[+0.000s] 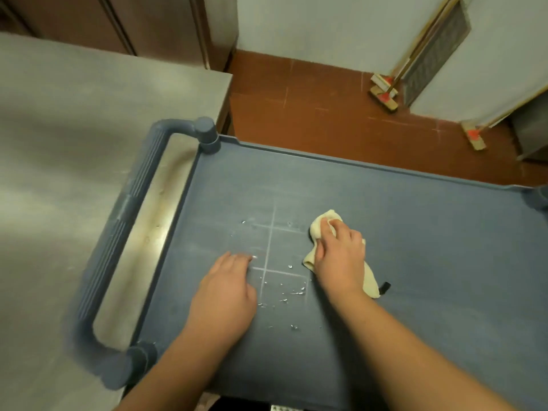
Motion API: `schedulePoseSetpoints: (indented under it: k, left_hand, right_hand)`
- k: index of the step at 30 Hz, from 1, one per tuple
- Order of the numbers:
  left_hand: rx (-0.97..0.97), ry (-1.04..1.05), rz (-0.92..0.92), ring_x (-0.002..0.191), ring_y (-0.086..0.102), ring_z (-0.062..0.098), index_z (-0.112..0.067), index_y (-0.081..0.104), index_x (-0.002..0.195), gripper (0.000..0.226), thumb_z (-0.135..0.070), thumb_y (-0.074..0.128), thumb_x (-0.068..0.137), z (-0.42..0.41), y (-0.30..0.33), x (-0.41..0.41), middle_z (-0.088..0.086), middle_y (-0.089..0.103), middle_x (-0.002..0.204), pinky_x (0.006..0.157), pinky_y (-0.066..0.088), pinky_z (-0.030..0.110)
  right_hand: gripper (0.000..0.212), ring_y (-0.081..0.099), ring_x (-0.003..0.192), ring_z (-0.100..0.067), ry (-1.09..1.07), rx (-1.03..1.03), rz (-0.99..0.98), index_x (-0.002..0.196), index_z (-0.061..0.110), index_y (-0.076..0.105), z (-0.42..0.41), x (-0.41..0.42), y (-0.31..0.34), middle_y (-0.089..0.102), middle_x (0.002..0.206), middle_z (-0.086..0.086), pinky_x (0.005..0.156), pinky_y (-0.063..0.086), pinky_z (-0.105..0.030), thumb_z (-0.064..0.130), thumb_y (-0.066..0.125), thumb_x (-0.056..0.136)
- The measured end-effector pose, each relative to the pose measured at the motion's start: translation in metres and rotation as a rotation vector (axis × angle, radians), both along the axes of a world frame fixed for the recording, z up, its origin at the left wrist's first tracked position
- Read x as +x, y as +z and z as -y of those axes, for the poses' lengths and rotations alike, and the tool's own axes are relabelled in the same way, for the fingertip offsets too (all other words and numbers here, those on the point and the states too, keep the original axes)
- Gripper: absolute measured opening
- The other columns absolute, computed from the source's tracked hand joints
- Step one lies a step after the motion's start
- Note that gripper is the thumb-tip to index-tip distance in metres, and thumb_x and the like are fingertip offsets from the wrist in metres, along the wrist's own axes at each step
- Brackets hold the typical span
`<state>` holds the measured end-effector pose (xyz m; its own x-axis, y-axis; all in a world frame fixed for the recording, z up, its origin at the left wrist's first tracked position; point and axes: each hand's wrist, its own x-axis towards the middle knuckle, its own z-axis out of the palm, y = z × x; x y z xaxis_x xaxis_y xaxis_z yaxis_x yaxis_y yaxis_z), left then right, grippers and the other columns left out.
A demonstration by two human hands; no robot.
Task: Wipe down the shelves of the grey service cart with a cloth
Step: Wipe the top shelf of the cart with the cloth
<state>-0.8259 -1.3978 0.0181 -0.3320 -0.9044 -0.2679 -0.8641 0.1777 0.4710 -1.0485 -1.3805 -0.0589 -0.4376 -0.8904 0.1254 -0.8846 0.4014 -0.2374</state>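
The grey service cart's top shelf fills the lower right of the head view. Pale scratch lines and small water droplets mark its middle. My right hand presses a crumpled cream cloth flat on the shelf, just right of the droplets; the cloth's tail with a black tag trails behind the wrist. My left hand rests palm down on the shelf to the left of the droplets, fingers together and holding nothing. Lower shelves are hidden.
The cart's ribbed grey handle sits at the left end, against a stainless steel counter. Beyond the cart lies red tiled floor. Brooms lean on the white wall at the back right.
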Motion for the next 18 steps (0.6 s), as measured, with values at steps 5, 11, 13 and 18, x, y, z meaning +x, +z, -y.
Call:
schedulePoseSetpoints:
  k: [5, 11, 13, 18]
  left_hand:
    - [-0.001, 0.036, -0.069, 0.135, 0.037, 0.016, -0.020, 0.043, 0.138, 0.053, -0.013, 0.042, 0.085, 0.008, 0.005, 0.051, -0.003, 0.047, 0.141, 0.112, 0.033, 0.034]
    - [-0.008, 0.013, -0.115, 0.142, 0.028, 0.015, -0.019, 0.031, 0.147, 0.062, -0.014, 0.043, 0.086, 0.008, 0.009, 0.087, -0.001, 0.036, 0.151, 0.117, 0.023, 0.029]
    - [-0.007, 0.031, -0.137, 0.143, 0.024, 0.011, -0.022, 0.024, 0.150, 0.066, -0.015, 0.042, 0.087, 0.003, 0.013, 0.093, -0.004, 0.031, 0.154, 0.118, 0.020, 0.027]
    - [-0.012, 0.123, -0.174, 0.134, 0.031, 0.010, -0.025, 0.025, 0.149, 0.067, -0.012, 0.041, 0.085, -0.001, 0.020, 0.119, -0.006, 0.039, 0.146, 0.114, 0.026, 0.028]
  right_hand:
    - [0.041, 0.051, 0.090, -0.036, 0.048, -0.013, 0.002, 0.121, 0.014, 0.064, 0.027, 0.067, -0.002, 0.060, 0.127, -0.006, 0.081, 0.041, -0.041, 0.014, 0.066, 0.080]
    - [0.043, 0.051, 0.090, -0.035, 0.148, 0.034, 0.046, 0.122, 0.015, 0.062, 0.060, 0.146, 0.005, 0.059, 0.127, -0.005, 0.079, 0.041, -0.041, 0.016, 0.065, 0.079]
    - [0.043, 0.051, 0.094, -0.033, 0.196, 0.059, 0.058, 0.125, 0.016, 0.060, 0.069, 0.171, 0.008, 0.057, 0.129, -0.004, 0.081, 0.041, -0.042, 0.019, 0.062, 0.082]
    - [0.043, 0.046, 0.104, -0.026, 0.411, 0.086, 0.142, 0.135, 0.018, 0.052, 0.082, 0.241, 0.015, 0.052, 0.134, -0.001, 0.086, 0.043, -0.040, 0.022, 0.052, 0.093]
